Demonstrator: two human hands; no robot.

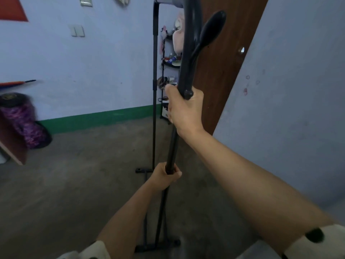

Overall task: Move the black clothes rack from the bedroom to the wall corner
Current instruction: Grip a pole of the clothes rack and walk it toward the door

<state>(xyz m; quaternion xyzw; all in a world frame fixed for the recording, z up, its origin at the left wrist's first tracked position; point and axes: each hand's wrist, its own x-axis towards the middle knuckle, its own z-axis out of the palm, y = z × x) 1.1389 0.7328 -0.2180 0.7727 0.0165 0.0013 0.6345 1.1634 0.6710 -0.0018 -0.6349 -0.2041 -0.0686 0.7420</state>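
The black clothes rack (pixel 154 101) stands upright in front of me, its far post running from the top of the view down to a foot bar on the concrete floor. Its near post rises through both my hands and curves over at the top beside a black side hook. My right hand (pixel 183 109) grips the near post at mid height, just under a small knob. Lower down, my left hand (pixel 164 176) is closed around the same post. The near foot bar lies by my feet at the bottom of the view.
A brown wooden door (pixel 222 71) stands open just right of the rack, against a pale wall (pixel 291 101). Behind the rack is a small cluttered shelf (pixel 168 62). A purple roll (pixel 24 126) and a board lean at left. A green skirting (pixel 97 118) runs along the far wall.
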